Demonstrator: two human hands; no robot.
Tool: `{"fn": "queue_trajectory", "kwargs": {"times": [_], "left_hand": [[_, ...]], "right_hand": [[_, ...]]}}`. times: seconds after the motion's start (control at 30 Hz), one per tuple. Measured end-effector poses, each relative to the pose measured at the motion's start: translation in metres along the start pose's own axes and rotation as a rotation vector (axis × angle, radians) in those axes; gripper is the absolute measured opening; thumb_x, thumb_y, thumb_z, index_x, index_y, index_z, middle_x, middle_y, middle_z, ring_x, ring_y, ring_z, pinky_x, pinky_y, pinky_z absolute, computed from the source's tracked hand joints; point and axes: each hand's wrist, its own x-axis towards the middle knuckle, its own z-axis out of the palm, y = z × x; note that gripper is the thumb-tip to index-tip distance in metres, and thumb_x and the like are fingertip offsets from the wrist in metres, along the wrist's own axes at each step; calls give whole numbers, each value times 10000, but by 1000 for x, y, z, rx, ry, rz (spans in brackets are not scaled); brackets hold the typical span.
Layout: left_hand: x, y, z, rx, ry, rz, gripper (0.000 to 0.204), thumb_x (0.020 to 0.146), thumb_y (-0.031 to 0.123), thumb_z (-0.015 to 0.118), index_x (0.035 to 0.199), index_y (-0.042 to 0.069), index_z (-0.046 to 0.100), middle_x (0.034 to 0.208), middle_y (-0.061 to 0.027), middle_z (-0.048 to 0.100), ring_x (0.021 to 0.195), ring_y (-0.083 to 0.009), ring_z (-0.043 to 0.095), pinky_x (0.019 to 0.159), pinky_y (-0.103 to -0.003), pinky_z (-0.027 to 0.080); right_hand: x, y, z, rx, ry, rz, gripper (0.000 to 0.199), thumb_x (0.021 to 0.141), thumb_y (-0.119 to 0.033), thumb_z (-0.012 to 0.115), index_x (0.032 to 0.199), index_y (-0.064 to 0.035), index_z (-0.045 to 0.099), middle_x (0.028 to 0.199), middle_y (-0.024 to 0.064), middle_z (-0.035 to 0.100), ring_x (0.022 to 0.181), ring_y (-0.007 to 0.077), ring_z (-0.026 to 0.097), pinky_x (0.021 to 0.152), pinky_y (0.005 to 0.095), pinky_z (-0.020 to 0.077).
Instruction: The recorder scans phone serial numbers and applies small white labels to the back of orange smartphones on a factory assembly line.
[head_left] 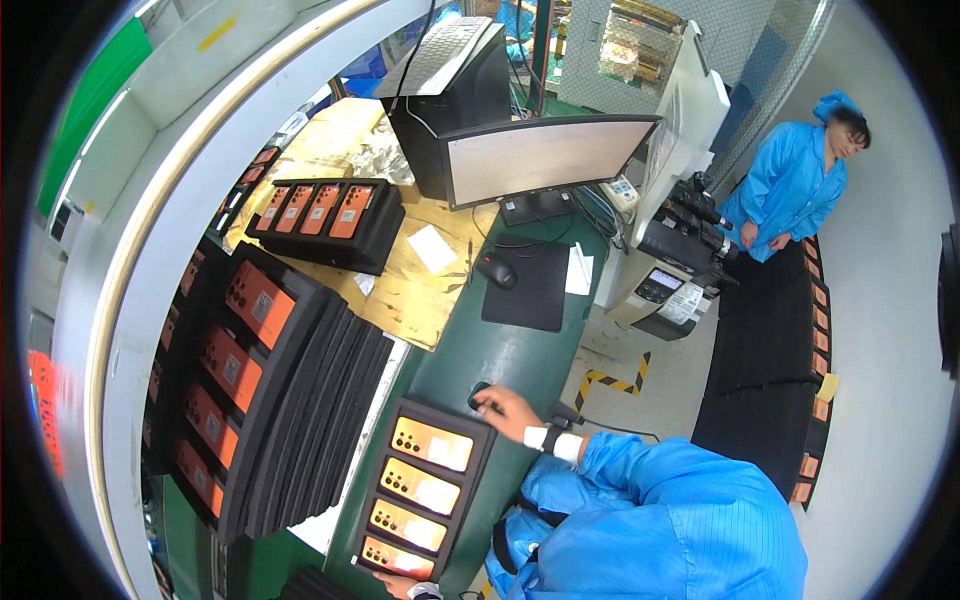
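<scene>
The right hand (508, 410) reaches forward over the green bench top (500, 350), its fingers curled loosely around a small dark object (480, 397) just beyond the far right corner of the near tray. The fingertips touch it, but the object is mostly covered by the hand and too small to identify; whether it is truly gripped or only touched cannot be told. A white cuff band shows at the wrist, then a blue sleeve.

The left hand (398, 585) lies at the bottom edge, resting against the near end of the black foam tray (478, 470). It is largely cut off by the frame, so the spread of its fingers cannot be told.

That tray holds four orange phone-like devices (425, 485) in a row, face down, glare washing out their backs. Its long axis runs from the near left hand away toward the right hand, tilted slightly rightward.

To the left stands a stack of black foam trays (300, 400) with more orange devices. Farther off sit a mouse (497, 270) on its pad and a monitor (545, 155). Another person in blue (795, 185) stands at right.
</scene>
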Motion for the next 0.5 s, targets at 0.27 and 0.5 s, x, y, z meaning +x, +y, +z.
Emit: {"fn": "queue_trajectory", "kwargs": {"times": [0.27, 0.5], "left_hand": [[1, -23, 1, 125, -1, 84, 527, 1050, 288, 463, 1513, 58, 368, 1143, -297, 669, 956, -452, 694, 792, -524, 588], [9, -20, 0, -70, -127, -92, 586, 1046, 217, 460, 1577, 139, 223, 1168, -267, 670, 973, -429, 702, 769, -512, 599]], "right_hand": [[-2, 2, 16, -5, 6, 33, 296, 964, -188, 592, 1212, -27, 617, 1058, 166, 622, 1019, 354, 640, 909, 431, 509], [84, 109, -100, -238, 813, 353, 485, 893, -173, 640, 1334, 8, 550, 1349, 244, 547, 1219, 381, 560, 1045, 416, 454]]}}
